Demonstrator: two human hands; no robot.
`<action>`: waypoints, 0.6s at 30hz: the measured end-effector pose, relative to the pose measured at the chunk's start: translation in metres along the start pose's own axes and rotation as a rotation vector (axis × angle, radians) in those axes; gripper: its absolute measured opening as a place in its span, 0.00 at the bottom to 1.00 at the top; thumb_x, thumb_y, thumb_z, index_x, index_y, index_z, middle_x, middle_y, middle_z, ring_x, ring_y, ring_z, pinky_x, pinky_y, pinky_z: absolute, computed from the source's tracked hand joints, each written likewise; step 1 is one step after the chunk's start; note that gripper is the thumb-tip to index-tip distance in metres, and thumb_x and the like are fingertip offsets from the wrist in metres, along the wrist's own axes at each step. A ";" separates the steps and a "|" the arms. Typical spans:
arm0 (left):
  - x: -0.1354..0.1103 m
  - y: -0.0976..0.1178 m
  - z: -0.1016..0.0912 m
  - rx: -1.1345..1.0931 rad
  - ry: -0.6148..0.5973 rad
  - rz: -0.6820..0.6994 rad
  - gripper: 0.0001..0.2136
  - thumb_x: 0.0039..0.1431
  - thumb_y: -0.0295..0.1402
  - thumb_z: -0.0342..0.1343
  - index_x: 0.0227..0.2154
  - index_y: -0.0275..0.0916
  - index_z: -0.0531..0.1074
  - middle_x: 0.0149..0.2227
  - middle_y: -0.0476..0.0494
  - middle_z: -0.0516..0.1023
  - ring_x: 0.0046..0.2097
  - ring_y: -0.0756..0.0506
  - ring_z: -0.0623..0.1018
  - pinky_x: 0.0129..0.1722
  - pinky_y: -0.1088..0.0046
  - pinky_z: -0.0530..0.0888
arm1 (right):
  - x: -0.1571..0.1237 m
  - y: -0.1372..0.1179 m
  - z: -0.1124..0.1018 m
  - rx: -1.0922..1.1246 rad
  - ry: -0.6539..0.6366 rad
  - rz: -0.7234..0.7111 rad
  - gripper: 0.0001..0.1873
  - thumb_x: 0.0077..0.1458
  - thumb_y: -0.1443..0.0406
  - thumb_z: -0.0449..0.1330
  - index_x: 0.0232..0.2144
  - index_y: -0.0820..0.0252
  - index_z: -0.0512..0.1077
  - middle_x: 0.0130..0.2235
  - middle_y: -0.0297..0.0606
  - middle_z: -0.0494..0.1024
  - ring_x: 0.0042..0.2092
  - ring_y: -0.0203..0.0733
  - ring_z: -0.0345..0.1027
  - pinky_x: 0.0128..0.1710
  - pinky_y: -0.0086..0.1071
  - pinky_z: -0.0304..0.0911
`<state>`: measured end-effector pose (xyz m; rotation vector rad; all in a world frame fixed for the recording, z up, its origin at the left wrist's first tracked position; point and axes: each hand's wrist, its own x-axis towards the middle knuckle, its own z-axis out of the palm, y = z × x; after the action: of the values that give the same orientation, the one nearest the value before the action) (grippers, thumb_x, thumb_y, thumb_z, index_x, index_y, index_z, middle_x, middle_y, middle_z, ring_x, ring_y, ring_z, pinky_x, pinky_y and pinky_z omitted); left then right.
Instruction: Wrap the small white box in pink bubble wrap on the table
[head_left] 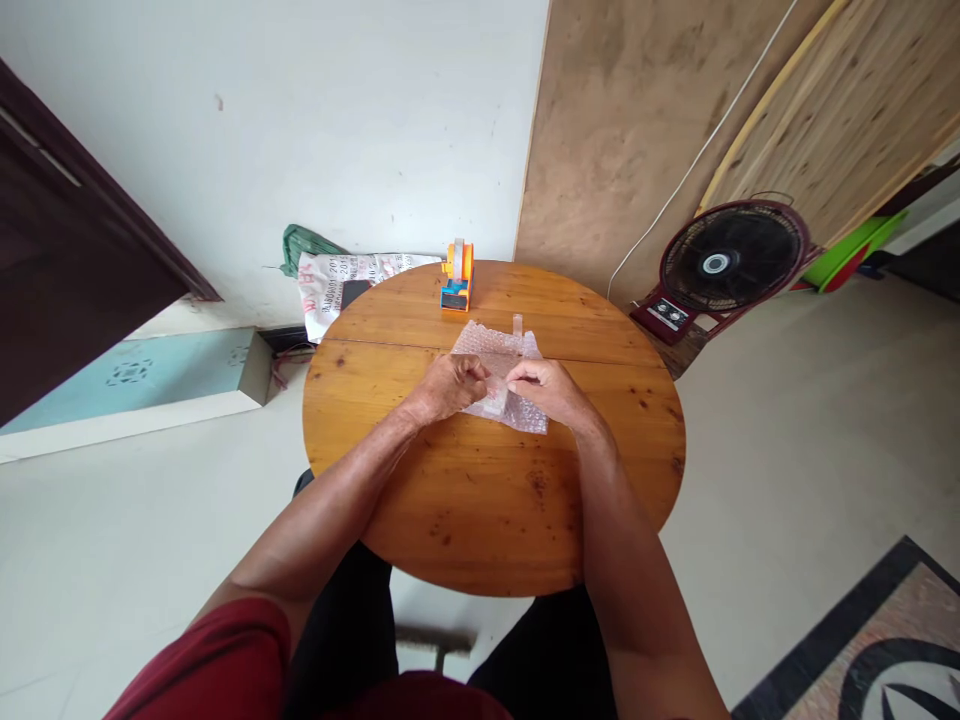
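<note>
A clear sheet of bubble wrap [529, 414] lies on the round wooden table [480, 510], bunched between my hands. My left hand [453, 386] is closed at its left side, thumb and fingers pinched together on the wrap. From the right, my right hand [553, 392] pinches the wrap with thumb and forefinger, its fingertips close to those of the left. A pale, shiny patch shows between the hands; whether it is something inside the wrap I cannot tell. At the wrap's far edge a short clear strip [517, 326], like tape, sticks out.
An orange and blue tape dispenser [457, 277] with a roll stands at the table's far edge. Behind the table at left is a printed white sack [330, 290] with a green bag [307, 247]. A dark red fan [716, 262] stands to the right.
</note>
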<state>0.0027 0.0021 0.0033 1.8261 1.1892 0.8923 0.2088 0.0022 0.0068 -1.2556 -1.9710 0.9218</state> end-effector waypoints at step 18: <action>0.006 -0.014 0.001 -0.062 -0.021 0.006 0.13 0.47 0.42 0.62 0.24 0.35 0.73 0.24 0.49 0.74 0.25 0.53 0.67 0.24 0.79 0.62 | -0.002 -0.009 0.000 -0.059 0.042 0.064 0.07 0.49 0.65 0.55 0.23 0.59 0.71 0.24 0.30 0.71 0.26 0.35 0.61 0.26 0.29 0.54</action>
<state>-0.0003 0.0112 -0.0080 1.7862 1.1311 0.9014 0.2048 -0.0021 0.0137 -1.3674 -1.9482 0.8671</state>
